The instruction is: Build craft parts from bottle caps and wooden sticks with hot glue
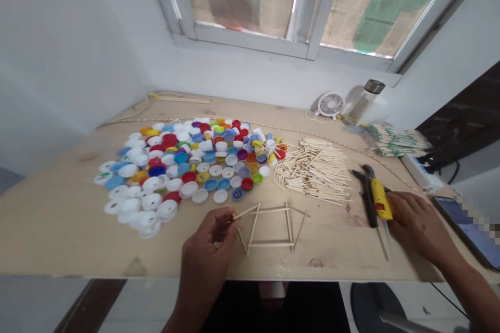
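My left hand [209, 250] is closed, thumb and fingers pinching the left corner of a small frame of thin wooden sticks [271, 244]. The frame lies on the table before me, with a four-sided middle and pointed ends left and right. At the right, my right hand [416, 226] is palm down with its fingers curled at a yellow hot glue gun [378, 197]; its fingertips are partly hidden. A pale glue stick [385, 239] sticks out of the gun's near end. Beside the gun lies a black-handled tool [369, 203].
Colourful bottle caps [189, 177] spread across the left and middle. A pile of loose wooden sticks [314, 171] lies beyond the frame. A small white fan [330, 104], glass bottle [365, 101], bagged sticks [398, 140], power strip [422, 173] and phone [469, 231] stand or lie rightward.
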### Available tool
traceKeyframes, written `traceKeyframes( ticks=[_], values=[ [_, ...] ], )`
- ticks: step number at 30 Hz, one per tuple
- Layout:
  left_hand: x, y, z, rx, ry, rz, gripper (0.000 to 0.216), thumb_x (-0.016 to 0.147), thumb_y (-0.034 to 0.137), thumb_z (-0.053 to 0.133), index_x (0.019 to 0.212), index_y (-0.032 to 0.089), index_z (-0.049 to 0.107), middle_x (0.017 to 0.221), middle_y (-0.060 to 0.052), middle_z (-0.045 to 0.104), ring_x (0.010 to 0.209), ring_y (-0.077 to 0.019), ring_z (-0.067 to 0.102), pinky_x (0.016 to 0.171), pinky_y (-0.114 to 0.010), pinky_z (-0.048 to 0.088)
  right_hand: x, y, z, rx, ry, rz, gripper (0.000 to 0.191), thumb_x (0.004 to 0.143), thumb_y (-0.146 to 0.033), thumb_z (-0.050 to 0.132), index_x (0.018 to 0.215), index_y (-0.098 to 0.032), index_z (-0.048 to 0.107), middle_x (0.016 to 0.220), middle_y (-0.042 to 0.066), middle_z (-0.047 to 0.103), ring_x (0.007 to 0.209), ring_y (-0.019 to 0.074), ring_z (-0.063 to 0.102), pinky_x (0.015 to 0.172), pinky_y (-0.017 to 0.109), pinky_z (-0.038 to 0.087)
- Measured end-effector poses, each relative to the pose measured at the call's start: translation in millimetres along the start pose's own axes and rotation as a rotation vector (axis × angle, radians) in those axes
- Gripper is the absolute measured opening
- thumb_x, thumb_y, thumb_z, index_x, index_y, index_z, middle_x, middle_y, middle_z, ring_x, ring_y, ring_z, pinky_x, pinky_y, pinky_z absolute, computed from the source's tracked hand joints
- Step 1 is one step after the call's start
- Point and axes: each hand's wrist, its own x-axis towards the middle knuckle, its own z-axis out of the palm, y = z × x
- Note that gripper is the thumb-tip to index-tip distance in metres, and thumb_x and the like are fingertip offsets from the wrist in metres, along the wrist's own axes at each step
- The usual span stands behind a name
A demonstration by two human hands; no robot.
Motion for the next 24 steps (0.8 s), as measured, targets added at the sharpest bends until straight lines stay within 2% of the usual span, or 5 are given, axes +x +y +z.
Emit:
traceKeyframes(
  ticks=[3,7,11,15,24],
  values=[
    [-1,2,0,-0.002,0.004,0.001,0.020,0.074,0.036,0.063,0.090,0.023,0.062,0.076,0.000,0.072,0.068,-0.0192,0.070,0.066,-0.030,0.058,-2,-21,-22,-0.019,0.080,0.135,0.037,0.085,-0.037,0.049,0.118,-0.023,0.056,0.117,0.015,0.062,0.107,0.0348,0.056,0.084,0.047,0.043],
    [-2,5,1,0.008,0.013,0.009,0.017,0.074,0.034,0.063,0.088,0.024,0.063,0.075,0.001,0.071,0.069,-0.0187,0.070,0.065,-0.029,0.058,5,-80,-49,0.186,0.249,0.324,0.034,0.087,-0.039,0.049,0.111,-0.017,0.060,0.104,0.014,0.065,0.095,0.0309,0.061,0.086,0.047,0.047],
    [-3,5,1,0.021,0.004,0.017,0.017,0.075,0.034,0.063,0.089,0.024,0.062,0.076,0.001,0.071,0.068,-0.0180,0.070,0.063,-0.028,0.058,27,-149,-58,0.668,0.068,0.368,0.028,0.090,-0.036,0.048,0.112,-0.021,0.058,0.101,0.009,0.067,0.089,0.0228,0.065,0.074,0.033,0.054],
    [-5,8,0,0.052,0.008,0.043,0.017,0.076,0.033,0.062,0.090,0.024,0.062,0.076,0.001,0.071,0.068,-0.0175,0.070,0.063,-0.027,0.057,53,-194,-54,0.978,-0.085,0.329,0.024,0.091,-0.034,0.049,0.109,-0.021,0.059,0.097,0.007,0.067,0.084,0.0186,0.064,0.073,0.027,0.053],
    [-4,16,1,0.141,0.028,0.116,0.013,0.077,0.032,0.058,0.087,0.024,0.063,0.073,0.001,0.072,0.064,-0.0170,0.070,0.061,-0.026,0.056,69,-221,-46,1.124,-0.178,0.419,0.023,0.090,-0.036,0.049,0.093,-0.018,0.063,0.083,0.005,0.069,0.075,0.0181,0.063,0.067,0.025,0.049]
  ],
)
